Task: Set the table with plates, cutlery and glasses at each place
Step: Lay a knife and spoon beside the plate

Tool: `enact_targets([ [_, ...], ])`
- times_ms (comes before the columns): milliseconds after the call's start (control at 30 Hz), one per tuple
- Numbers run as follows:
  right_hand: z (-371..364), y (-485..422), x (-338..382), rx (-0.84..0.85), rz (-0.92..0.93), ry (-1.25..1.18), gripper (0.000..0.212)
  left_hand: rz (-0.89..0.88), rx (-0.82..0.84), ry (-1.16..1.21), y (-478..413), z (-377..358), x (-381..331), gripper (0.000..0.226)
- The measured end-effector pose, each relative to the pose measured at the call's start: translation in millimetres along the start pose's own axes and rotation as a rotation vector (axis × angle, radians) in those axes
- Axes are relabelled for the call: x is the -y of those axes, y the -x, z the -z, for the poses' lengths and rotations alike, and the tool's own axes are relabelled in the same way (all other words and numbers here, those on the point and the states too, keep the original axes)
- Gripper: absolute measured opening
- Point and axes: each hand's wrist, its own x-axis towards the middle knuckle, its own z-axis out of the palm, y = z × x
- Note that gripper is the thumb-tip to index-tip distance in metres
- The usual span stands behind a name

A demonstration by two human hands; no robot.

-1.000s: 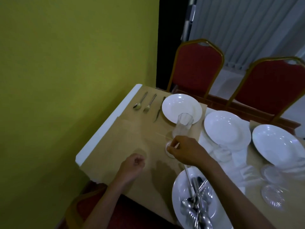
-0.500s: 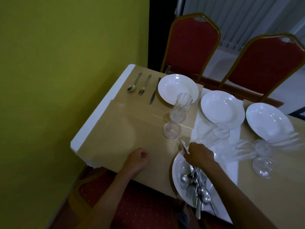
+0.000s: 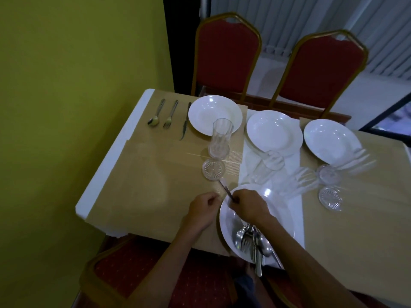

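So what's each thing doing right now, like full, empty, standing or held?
Near plate, holds a cutlery pile.
Utensil, gripped by right hand.
Left hand, curled, holding nothing.
Tall glass, upright, empty.
Far plates, empty.
Spoon, fork, knife, lying flat by the far-left plate.

We find no legible text, label, brand, number or sign anywhere in this view.
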Motion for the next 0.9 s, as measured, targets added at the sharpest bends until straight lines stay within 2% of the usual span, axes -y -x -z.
enact_targets([
  [133,4.1,7.3,3.8,-0.022,0.154,-0.09,0.016,-0.04,-0.047,0.046,1.5,-14.4,-8.3,0.014],
  [233,6.2,13.1,-1.8,-0.026,0.179,-0.16,0.014,-0.06,-0.092,0.038,1.8,-17.2,-10.1,0.017],
  [333,14.2,18.4,-21.2,-0.052,0.12,-0.187,0.011,-0.034,-0.108,0.112,1.3,-9.9,-8.8,0.022],
  [433,20.5,25.1,-53.6,-0.1,-0.037,-0.135,0.011,-0.023,-0.193,0.146,0.2,2.8,-3.7,0.026],
  [533,16.5,32.1,-75.1,0.009,-0.152,-0.047,0.017,-0.007,-0.233,0.181,0.6,12.2,3.2,0.028],
  [633,1.6,36.0,-74.5,0.071,-0.185,-0.001,0.016,0.019,-0.239,0.227,3.0,13.7,9.1,0.027],
  [900,-17.5,29.6,-63.1,0.012,-0.186,0.006,0.026,0.067,-0.196,0.25,16.9,6.9,15.1,0.026],
])
